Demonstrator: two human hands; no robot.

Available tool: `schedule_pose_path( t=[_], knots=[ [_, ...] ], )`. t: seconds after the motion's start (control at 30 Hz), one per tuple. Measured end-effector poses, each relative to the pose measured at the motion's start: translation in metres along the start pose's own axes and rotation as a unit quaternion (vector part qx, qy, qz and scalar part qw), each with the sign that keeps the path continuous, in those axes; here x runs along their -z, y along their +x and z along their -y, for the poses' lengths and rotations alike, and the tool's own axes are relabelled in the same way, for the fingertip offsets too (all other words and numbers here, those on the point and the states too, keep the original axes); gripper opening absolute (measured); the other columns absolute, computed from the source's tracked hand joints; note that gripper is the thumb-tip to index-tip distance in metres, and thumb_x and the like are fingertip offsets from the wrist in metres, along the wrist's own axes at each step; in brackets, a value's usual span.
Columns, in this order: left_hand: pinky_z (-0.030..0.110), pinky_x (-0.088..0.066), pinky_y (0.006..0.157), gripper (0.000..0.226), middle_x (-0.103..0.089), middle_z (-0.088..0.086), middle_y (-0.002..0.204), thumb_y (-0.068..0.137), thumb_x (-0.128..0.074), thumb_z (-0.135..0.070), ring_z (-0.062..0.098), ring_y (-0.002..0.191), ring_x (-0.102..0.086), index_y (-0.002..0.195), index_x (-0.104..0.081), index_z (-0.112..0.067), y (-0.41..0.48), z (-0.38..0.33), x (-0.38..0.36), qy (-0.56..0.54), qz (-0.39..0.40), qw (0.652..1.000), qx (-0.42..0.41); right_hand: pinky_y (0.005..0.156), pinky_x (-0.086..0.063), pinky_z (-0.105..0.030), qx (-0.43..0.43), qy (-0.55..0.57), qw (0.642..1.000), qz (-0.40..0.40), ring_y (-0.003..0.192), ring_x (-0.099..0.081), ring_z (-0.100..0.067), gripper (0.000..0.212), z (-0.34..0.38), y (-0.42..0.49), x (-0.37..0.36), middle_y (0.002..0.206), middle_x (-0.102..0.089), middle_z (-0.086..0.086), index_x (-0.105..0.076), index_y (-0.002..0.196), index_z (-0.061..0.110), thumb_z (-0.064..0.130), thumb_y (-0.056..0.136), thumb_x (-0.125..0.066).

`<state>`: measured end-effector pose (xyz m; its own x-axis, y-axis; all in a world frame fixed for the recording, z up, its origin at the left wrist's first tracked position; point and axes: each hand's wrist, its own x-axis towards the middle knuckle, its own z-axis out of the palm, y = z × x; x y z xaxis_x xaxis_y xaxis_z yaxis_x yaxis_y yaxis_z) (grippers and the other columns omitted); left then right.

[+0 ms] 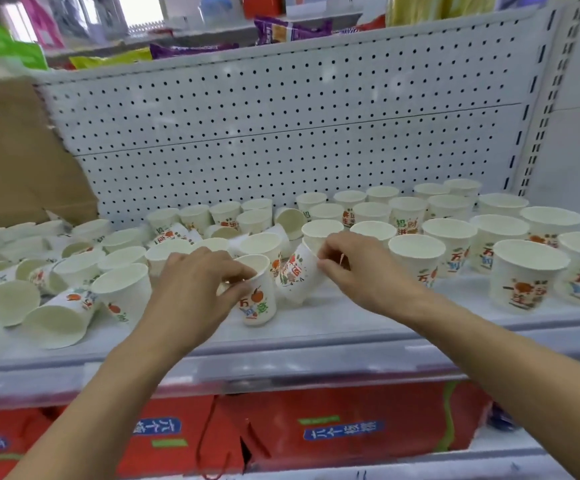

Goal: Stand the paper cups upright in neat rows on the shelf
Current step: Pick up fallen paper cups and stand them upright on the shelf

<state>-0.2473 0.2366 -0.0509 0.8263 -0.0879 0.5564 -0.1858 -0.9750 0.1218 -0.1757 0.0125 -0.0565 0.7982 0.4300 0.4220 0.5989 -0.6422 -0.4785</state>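
Left hand [191,285] pinches the rim of an upright paper cup [259,299] on the shelf [351,317], while the right hand [361,268] pinches a tilted cup [295,275] beside it.

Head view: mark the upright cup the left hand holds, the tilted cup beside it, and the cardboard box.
upright cup [258,308]: head view, printed side wall.
tilted cup [295,277]: head view, printed side wall.
cardboard box [15,150]: head view, brown front face.
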Motion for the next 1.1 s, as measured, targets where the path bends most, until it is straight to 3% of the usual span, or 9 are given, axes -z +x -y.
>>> schedule_pose_path(
  t=[0.23,0.4,0.57,0.7,0.8,0.9,1.03,1.1],
  knots=[
    [0.039,-0.038,0.082,0.014,-0.063,-0.013,0.081,0.085,-0.066,-0.039,0.009,0.081,-0.052,0.095,-0.075,-0.034,0.016,-0.048,-0.013,-0.105,0.03,0.991,-0.075,0.064,-0.04,-0.033,0.095,-0.147,0.985,0.003,0.071,-0.044,-0.011,0.006,-0.016,-0.047,0.066,0.082,-0.053,0.013,-0.06,0.087,0.022,0.021,0.091,-0.057],
    [0.041,-0.039,0.086,0.013,-0.065,-0.008,0.084,0.086,-0.066,-0.039,0.012,0.081,-0.054,0.094,-0.075,-0.034,0.03,-0.076,-0.024,-0.106,0.066,0.989,-0.083,0.071,-0.046,-0.038,0.075,-0.232,0.968,0.055,0.091,-0.052,-0.016,0.013,-0.028,-0.054,0.075,0.098,-0.057,0.007,-0.063,0.099,0.022,0.025,0.095,-0.051],
    [0.039,-0.036,0.09,0.018,-0.067,-0.01,0.092,0.086,-0.064,-0.044,0.011,0.086,-0.054,0.099,-0.073,-0.037,0.033,-0.086,-0.024,-0.07,0.079,0.991,-0.083,0.075,-0.048,-0.04,0.071,-0.268,0.958,0.077,0.099,-0.051,-0.015,0.015,-0.032,-0.055,0.081,0.103,-0.054,0.009,-0.061,0.104,0.027,0.029,0.097,-0.047],
    [0.034,-0.035,0.088,0.038,-0.061,-0.016,0.105,0.082,-0.058,-0.06,0.01,0.097,-0.052,0.111,-0.067,-0.037,0.023,-0.072,-0.013,-0.037,0.009,0.995,-0.089,0.073,-0.046,-0.031,0.078,-0.242,0.965,0.057,0.088,-0.045,-0.001,0.021,-0.032,-0.054,0.088,0.11,-0.053,0.019,-0.061,0.111,0.036,0.042,0.093,-0.053],
    [0.039,-0.043,0.089,0.029,-0.064,-0.015,0.103,0.086,-0.061,-0.049,0.012,0.095,-0.056,0.109,-0.069,-0.034,0.025,-0.033,0.008,-0.053,-0.04,0.997,-0.024,0.074,-0.046,-0.031,0.08,-0.191,0.978,0.035,0.085,-0.046,0.001,0.024,-0.02,-0.04,0.089,0.105,-0.054,0.021,-0.063,0.108,0.039,0.047,0.088,-0.051],
    [0.042,-0.042,0.092,0.023,-0.064,-0.018,0.103,0.086,-0.063,-0.044,0.011,0.102,-0.054,0.108,-0.069,-0.038,0.039,0.008,0.021,-0.018,0.009,1.0,0.006,0.079,-0.049,-0.033,0.076,-0.151,0.985,0.035,0.089,-0.052,-0.002,0.021,-0.004,-0.009,0.078,0.099,-0.058,0.021,-0.065,0.104,0.039,0.045,0.087,-0.054],
    [0.041,-0.039,0.097,0.024,-0.065,-0.02,0.113,0.087,-0.062,-0.043,0.009,0.109,-0.052,0.111,-0.067,-0.039,0.059,0.038,0.02,0.018,0.091,0.995,-0.034,0.081,-0.052,-0.037,0.071,-0.162,0.982,0.06,0.088,-0.059,-0.008,0.015,0.02,0.05,0.055,0.092,-0.064,0.017,-0.071,0.1,0.03,0.034,0.092,-0.059],
    [0.038,-0.035,0.099,0.029,-0.061,-0.019,0.121,0.088,-0.062,-0.043,0.009,0.115,-0.048,0.117,-0.063,-0.04,0.065,0.046,0.013,0.028,0.136,0.988,-0.064,0.077,-0.055,-0.039,0.047,-0.2,0.975,0.083,0.086,-0.063,-0.016,0.017,0.026,0.082,0.039,0.092,-0.069,0.007,-0.072,0.095,0.023,0.03,0.092,-0.058]
  ],
)
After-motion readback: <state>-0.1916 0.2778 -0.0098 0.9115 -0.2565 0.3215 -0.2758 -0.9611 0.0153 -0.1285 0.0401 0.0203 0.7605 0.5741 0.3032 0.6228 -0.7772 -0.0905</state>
